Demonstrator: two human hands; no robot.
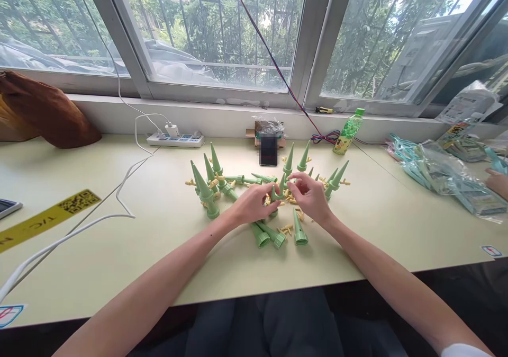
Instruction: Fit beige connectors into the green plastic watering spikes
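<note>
My left hand is closed around a small upright green plastic spike in the middle of the pile. Just to its right, my right hand has thumb and fingertips curled together beside another green cone; whatever sits between them is too small to make out. Around both hands stand several green cone-shaped spikes with yellow side valves, such as the spike on the left. Nearer me lie loose spikes, one with an open threaded end, and small yellow valve pieces.
Behind the pile are a pixelated dark phone and a green-capped bottle. A power strip with a white cable lies back left. Plastic bags and another person's hand are at right. Yellow tape is left.
</note>
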